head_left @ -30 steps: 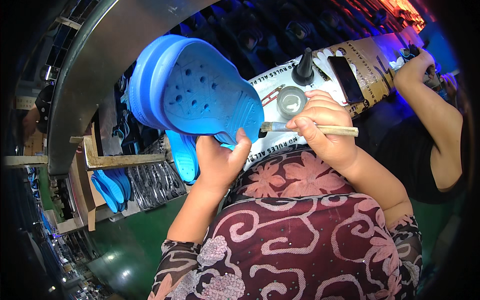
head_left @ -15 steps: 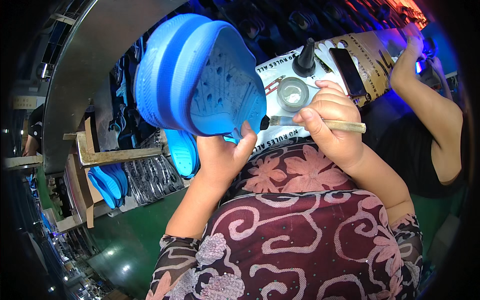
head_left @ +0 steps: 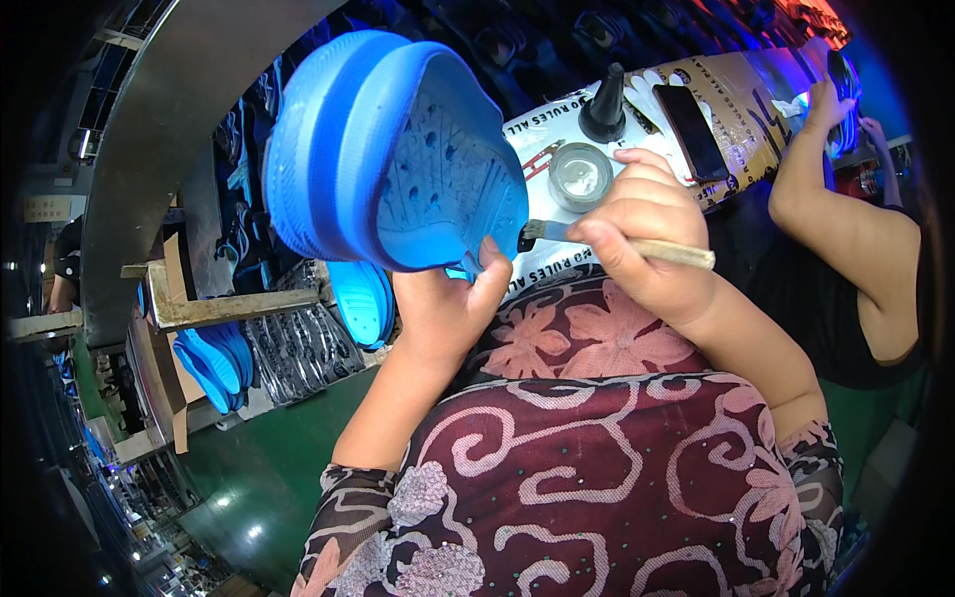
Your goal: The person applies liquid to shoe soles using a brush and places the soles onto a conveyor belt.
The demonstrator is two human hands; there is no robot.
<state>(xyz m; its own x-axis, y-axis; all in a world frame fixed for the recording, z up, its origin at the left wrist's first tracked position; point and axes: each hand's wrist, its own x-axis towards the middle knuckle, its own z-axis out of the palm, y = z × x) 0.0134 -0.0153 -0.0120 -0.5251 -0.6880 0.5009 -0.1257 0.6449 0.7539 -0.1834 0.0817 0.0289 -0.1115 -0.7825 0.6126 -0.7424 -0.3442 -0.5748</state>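
A large blue clog-like shoe [head_left: 448, 149] with a thick banded sole and small holes is held up at the left of centre. My left hand [head_left: 448, 313] grips its lower edge, thumb pressed on the near side. In my right hand [head_left: 652, 234] is a flat brush [head_left: 678, 253] with a pale wooden handle, pinched between thumb and fingers. Its dark bristles are at the shoe's right edge, by a small black spot; whether they touch is hard to tell. Just beyond the right hand stands a round jar [head_left: 581, 177] with clear contents.
On the white-and-brown covered surface lie a black cone-shaped bottle [head_left: 604, 109], red-handled snips [head_left: 542, 159] and a phone [head_left: 689, 132]. Blue shoe parts [head_left: 361, 303] sit left beside a wooden frame [head_left: 229, 308]. At right, a co-worker's arm [head_left: 846, 219] reaches forward.
My right hand has shifted slightly left, and the brush now slants a little more, its handle end lower. The shoe is nearly still. The co-worker's hand at right has moved.
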